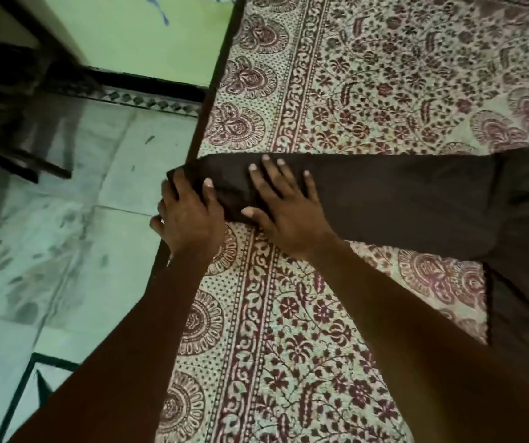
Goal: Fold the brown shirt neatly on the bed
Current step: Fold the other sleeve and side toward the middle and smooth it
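The brown shirt (400, 203) lies on the bed's patterned sheet (368, 75), its body at the right edge of view and one long sleeve stretched left to the bed's edge. My left hand (189, 219) curls over the sleeve's cuff end at the edge, fingers gripping the cloth. My right hand (285, 209) lies flat on the sleeve just right of the left hand, fingers spread and pressing down.
The bed's dark wooden edge (212, 100) runs diagonally from top centre to lower left. Left of it is pale tiled floor (65, 235) with a dark chair (10, 107) at the upper left and a green wall behind.
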The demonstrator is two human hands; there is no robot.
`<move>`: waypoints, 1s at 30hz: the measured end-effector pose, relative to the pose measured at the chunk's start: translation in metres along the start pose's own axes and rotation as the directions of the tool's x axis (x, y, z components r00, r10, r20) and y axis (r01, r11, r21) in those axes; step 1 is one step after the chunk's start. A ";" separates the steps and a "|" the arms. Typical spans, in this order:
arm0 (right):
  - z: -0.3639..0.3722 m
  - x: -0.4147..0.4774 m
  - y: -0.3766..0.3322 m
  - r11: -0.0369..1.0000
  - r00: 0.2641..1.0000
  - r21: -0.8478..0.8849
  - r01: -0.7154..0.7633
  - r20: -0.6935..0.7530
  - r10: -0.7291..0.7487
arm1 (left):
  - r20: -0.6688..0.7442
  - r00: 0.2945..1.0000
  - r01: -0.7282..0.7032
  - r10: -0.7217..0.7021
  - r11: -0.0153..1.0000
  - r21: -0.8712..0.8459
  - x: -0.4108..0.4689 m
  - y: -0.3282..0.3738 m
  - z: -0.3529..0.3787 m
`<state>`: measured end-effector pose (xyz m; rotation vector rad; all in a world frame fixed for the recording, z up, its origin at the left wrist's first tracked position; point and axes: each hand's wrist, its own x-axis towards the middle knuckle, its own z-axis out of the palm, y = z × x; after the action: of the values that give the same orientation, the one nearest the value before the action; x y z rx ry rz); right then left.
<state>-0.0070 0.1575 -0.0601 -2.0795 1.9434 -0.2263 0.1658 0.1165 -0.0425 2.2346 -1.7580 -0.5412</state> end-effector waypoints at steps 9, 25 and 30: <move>0.013 0.031 -0.055 0.991 0.993 -0.060 0.116 -0.001 -0.116 | 0.131 0.927 0.374 -0.352 0.834 -0.405 0.050 -0.046 -0.033; -0.053 0.036 -0.067 0.594 0.795 0.770 -0.234 -0.200 0.573 | 0.173 0.967 0.108 0.184 0.316 -0.942 0.002 0.024 -0.073; -0.105 -0.004 -0.003 0.049 0.600 0.994 -0.099 0.020 0.800 | 0.157 0.835 -0.286 0.527 0.661 -0.693 -0.060 0.075 -0.008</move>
<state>-0.0371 0.1511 0.0406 -0.3638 1.7696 -1.5965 0.0913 0.1563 0.0038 1.2506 -1.7729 -1.2652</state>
